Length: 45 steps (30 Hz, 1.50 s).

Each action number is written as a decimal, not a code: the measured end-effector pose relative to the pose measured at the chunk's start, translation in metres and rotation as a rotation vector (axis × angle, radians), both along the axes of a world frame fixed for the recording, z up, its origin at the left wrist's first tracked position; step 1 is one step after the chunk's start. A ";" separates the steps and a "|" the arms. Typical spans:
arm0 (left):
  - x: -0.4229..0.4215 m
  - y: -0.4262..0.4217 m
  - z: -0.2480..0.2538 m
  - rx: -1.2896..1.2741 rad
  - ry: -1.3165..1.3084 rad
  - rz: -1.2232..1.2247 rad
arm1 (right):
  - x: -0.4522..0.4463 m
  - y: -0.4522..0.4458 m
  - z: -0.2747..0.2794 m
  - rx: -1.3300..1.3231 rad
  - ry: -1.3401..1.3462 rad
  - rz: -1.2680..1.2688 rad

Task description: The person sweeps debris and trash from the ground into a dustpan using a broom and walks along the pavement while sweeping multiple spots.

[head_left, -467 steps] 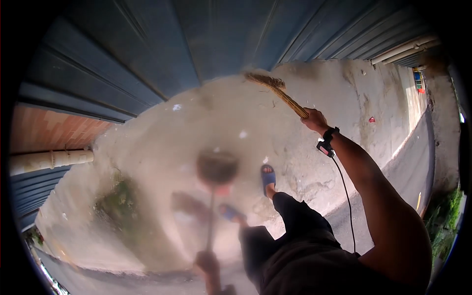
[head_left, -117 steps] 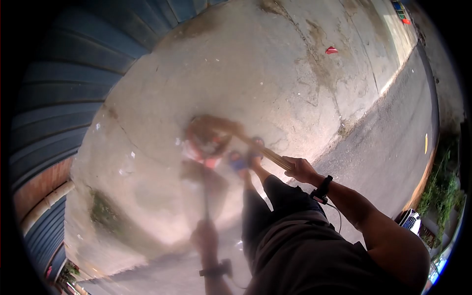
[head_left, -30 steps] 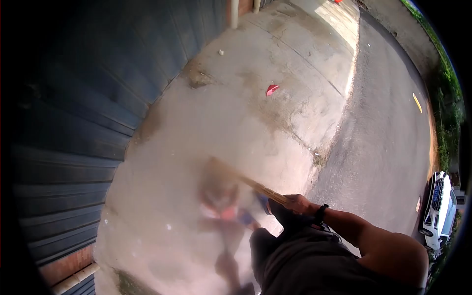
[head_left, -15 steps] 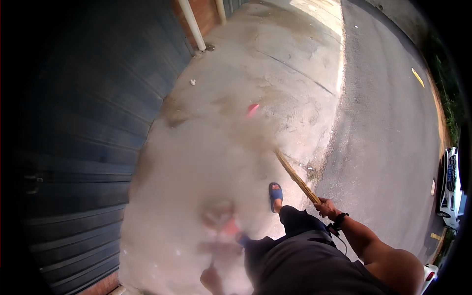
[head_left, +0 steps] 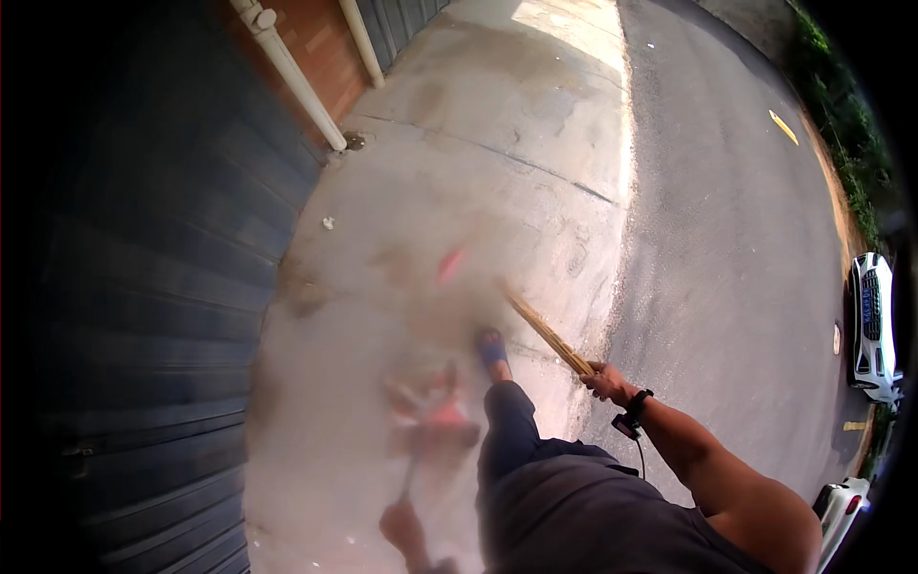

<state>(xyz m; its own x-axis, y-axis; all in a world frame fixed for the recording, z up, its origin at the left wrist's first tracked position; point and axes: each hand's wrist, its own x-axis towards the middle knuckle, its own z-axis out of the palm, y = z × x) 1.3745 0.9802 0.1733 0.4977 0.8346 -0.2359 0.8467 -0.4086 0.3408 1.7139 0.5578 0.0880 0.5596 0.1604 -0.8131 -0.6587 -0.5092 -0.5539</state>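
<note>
My right hand (head_left: 606,381), with a black band on its wrist, is wrapped round the near end of a long tan wooden stick (head_left: 550,335). It looks ridged, perhaps a bundle of thin sticks, and slants forward and left over the pavement. At lower left is my left hand (head_left: 400,523), smeared by a blurred patch of the picture. A thin handle seems to run from it to a red and dark object (head_left: 435,421), too blurred to name. Ahead on the concrete lies a small pink-red piece (head_left: 449,264).
A dark corrugated metal shutter (head_left: 163,287) lines the left side, with a white pipe (head_left: 301,91) beyond it. My foot in a blue sandal (head_left: 492,346) is on the concrete. An asphalt road (head_left: 717,239) runs along the right, where a white car (head_left: 870,330) stands.
The view has shifted forward along the pavement, so the pink-red piece and pipe appear lower and further left. My sandalled foot and the stick have moved left in the picture; my right hand keeps its grip.
</note>
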 end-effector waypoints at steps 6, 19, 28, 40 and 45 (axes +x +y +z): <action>0.129 -0.003 0.002 0.022 0.114 -0.015 | 0.138 0.065 -0.009 0.034 -0.021 0.027; 0.288 -0.039 -0.006 -0.159 0.240 0.050 | 0.341 0.232 -0.113 -0.151 -0.031 0.438; 0.322 -0.061 0.000 -0.249 0.193 0.265 | 0.339 0.231 -0.007 0.075 -0.030 1.060; 0.385 -0.089 0.003 -0.252 0.161 0.429 | 0.442 0.257 -0.087 -0.236 -0.490 1.174; 0.420 -0.103 -0.001 -0.318 0.204 0.496 | 0.429 0.295 -0.068 -0.097 0.138 1.198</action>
<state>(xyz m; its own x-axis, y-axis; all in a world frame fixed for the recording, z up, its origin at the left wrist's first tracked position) 1.7946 0.8774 0.1727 -0.0124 0.8284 -0.5600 0.9706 0.1446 0.1925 2.1430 0.8528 0.0198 0.0056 0.4531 -0.8915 0.2088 -0.8723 -0.4420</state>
